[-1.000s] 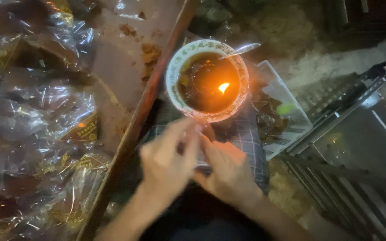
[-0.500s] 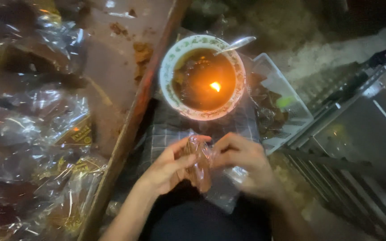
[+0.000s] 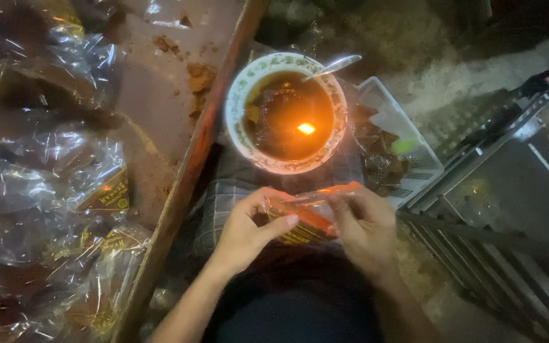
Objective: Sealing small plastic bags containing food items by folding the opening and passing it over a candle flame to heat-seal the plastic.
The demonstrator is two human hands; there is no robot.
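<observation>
Centrally, low in view: one clear packet [image 3: 306, 213] with an orange edge and a yellow label, held between both hands just below the bowl. Left hand [image 3: 246, 228]: fingers closed, thumb and forefinger pinching the packet's left end. Right hand [image 3: 366, 225]: fingers curled onto its right end. Bowl [image 3: 285, 113]: patterned rim, dark liquid, small flame, spoon [image 3: 333, 65] resting on the rim. White basket [image 3: 401, 149] to the right. Many clear bags [image 3: 52, 184] on the tray [image 3: 179, 190] at left.
</observation>
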